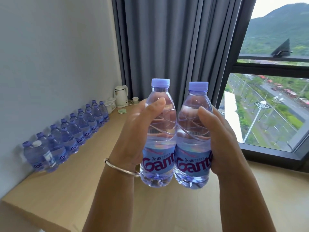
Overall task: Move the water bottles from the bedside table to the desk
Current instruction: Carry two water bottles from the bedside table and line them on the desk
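The left hand gripped one bottle and the right hand another bottle, upright and touching, above the desk. Carrying appeared nearly finished; next, setting both beside the bottle row likely required a level lowering.

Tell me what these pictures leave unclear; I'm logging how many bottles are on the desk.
- Row of bottles on the desk, head view: the front ones hide the back ones, so no exact count.
- Fingers of the left hand and right hand: hidden behind the left bottle and right bottle.
- Small packets by the kettle: too small to read.
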